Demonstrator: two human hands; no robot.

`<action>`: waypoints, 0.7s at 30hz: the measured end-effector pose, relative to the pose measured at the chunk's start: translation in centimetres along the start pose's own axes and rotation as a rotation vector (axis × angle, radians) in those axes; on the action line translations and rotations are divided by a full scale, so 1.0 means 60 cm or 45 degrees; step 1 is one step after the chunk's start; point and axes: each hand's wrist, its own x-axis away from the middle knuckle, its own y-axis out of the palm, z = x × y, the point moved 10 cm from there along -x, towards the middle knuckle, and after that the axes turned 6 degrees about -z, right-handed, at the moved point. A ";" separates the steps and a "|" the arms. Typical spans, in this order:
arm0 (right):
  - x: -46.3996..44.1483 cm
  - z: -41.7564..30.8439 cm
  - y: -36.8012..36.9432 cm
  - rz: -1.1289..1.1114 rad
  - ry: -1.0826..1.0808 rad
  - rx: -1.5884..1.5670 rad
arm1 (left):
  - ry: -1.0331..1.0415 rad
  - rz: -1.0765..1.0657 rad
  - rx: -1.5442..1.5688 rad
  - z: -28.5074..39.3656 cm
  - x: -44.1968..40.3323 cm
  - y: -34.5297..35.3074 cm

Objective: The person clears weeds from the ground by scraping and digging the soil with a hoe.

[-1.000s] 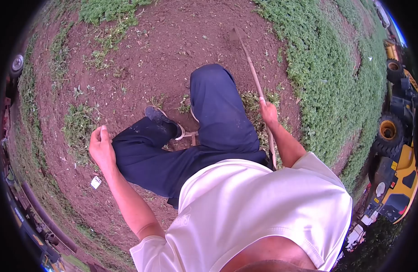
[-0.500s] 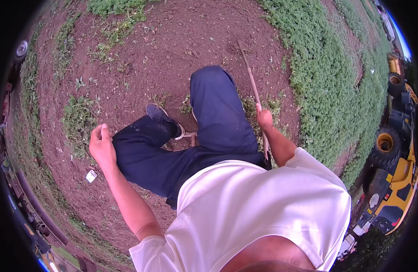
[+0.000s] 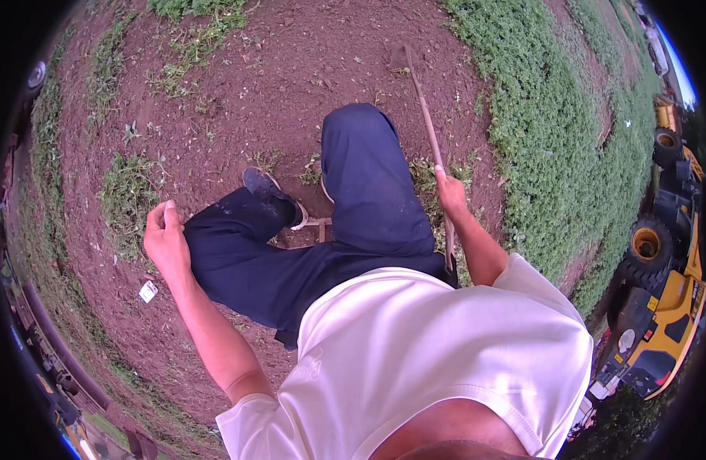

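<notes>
My right hand (image 3: 451, 192) is wrapped round the long wooden handle of a hoe (image 3: 424, 111), with the thumb lying along the shaft. The hoe's dark head rests on the soil ahead of my knee, and the handle's rear end runs back beside my hip. On the other side, my left hand (image 3: 167, 239) hovers by my bent knee with loosely curled fingers, the thumb a little apart, and nothing visible in it. Under me, part of a low stool's frame (image 3: 321, 226) shows between my legs.
Dense green plants (image 3: 552, 153) cover the ground on the right. Pulled weeds (image 3: 131, 192) lie on the brown soil at left, near a small white packet (image 3: 148, 291). A yellow wheeled machine (image 3: 667, 330) stands at the far right.
The hoe's head has come into clearer view on the soil, its handle shifted slightly. My left hand has moved slightly left and up, its thumb now more apart from the fingers.
</notes>
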 end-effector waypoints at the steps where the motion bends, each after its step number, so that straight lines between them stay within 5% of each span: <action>1: 0.053 -0.004 0.001 -0.057 -0.001 -0.064 | -0.005 0.005 0.019 -0.008 -0.002 -0.008; 7: 0.078 0.052 0.036 -0.179 0.062 -0.046 | -0.058 0.023 -0.017 -0.001 0.010 -0.031; 11: -0.016 -0.063 0.043 -0.111 -0.249 0.032 | -0.022 0.118 -0.124 0.013 0.024 -0.056; 16: -0.020 -0.246 0.069 -0.215 -0.305 -0.108 | -0.042 0.157 -0.141 0.016 0.061 -0.087; 21: -0.037 -0.298 0.128 -0.343 -0.615 -0.101 | 0.044 0.199 -0.087 0.027 0.144 -0.147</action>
